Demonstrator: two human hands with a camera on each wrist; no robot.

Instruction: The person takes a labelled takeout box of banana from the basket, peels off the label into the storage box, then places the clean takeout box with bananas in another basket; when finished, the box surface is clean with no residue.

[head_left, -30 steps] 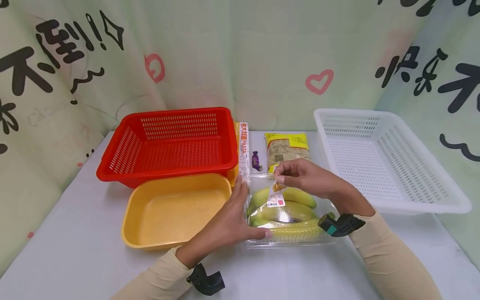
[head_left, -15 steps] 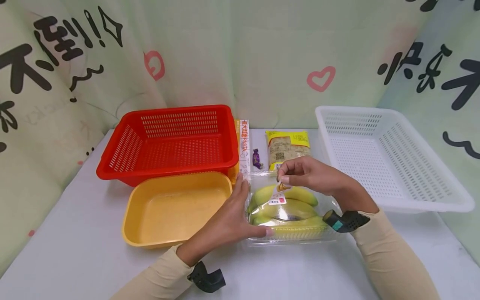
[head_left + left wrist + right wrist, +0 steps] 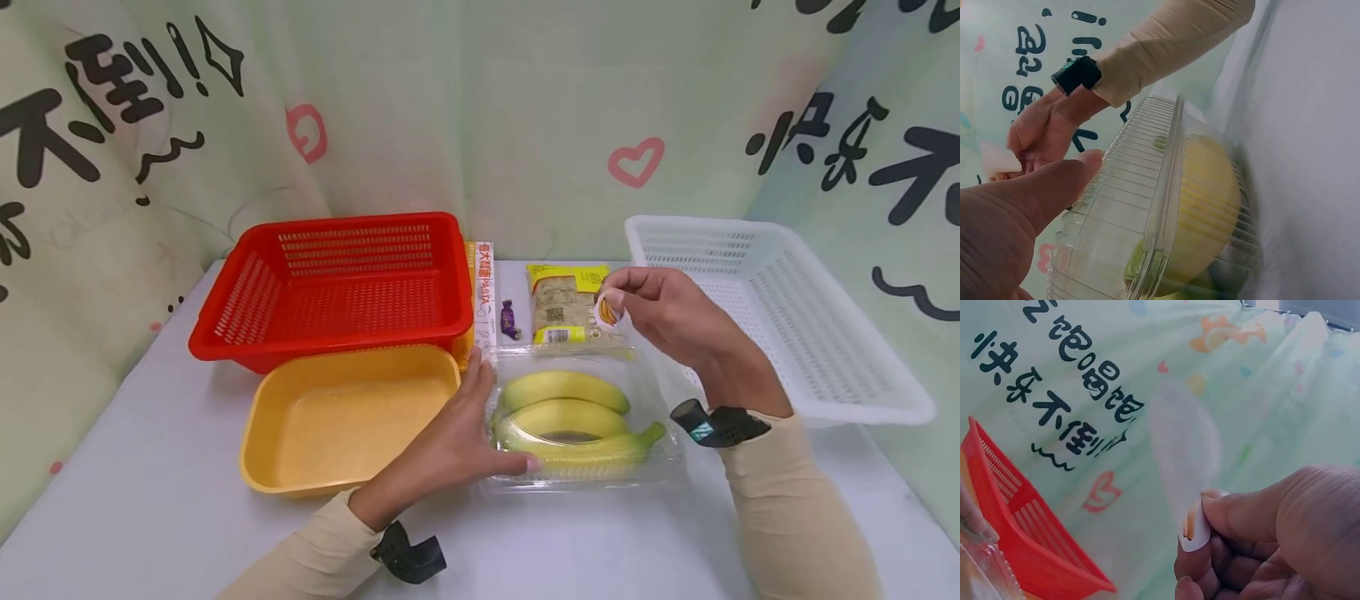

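Several yellow bananas (image 3: 562,421), greenish at the stem, lie in a clear plastic clamshell box (image 3: 645,467) with its lid closed. My left hand (image 3: 468,433) rests against the box's left end, fingers straight and spread, with the thumb along its near side. In the left wrist view the thumb (image 3: 1054,187) reaches to the ribbed edge of the box (image 3: 1122,162). Above the box's far right corner, my right hand (image 3: 667,312) pinches a peeled sticker (image 3: 607,312) with a banana picture. In the right wrist view the sticker's white back (image 3: 1185,444) stands up from between thumb and fingers.
A red basket (image 3: 330,344) stands at the back left, with a yellow basin (image 3: 258,450) in front. Behind the banana box lie a pasta box (image 3: 485,292), a purple-wrapped candy (image 3: 509,320) and a yellow-topped bag (image 3: 558,304). A white basket (image 3: 862,412) is at the right.
The sticker has come off the box lid. My right hand has lifted it away, up and to the right. My left hand stays at the box.
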